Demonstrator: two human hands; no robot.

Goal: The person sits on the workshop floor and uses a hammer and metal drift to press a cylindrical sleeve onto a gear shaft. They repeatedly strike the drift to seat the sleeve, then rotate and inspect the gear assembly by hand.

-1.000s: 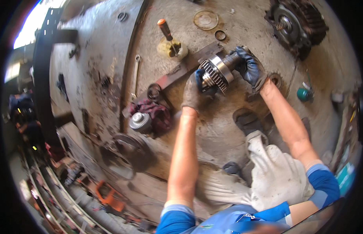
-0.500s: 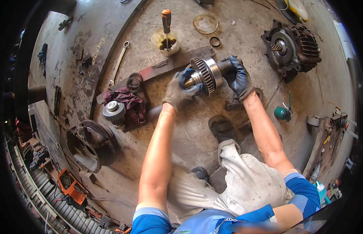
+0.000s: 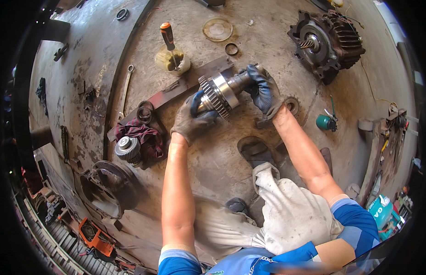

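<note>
Both gloved hands are clamped on a greasy gear shaft assembly, held up off the oily concrete floor. Left hand is curled tight around the end nearest the toothed gear ring, right hand wrapped shut around the narrower shaft end, so the thing hangs tilted between them. Just behind the shaft there's a long flat metal bar lying on the floor. Up past that, a yellowish tub with an orange-handled screwdriver stuck in it. Left of the shaft, a smaller gear sits by a dark red rag, with a wrench further out. Well off to the right of the shaft is a finned motor housing, and a small teal can nearer.
</note>
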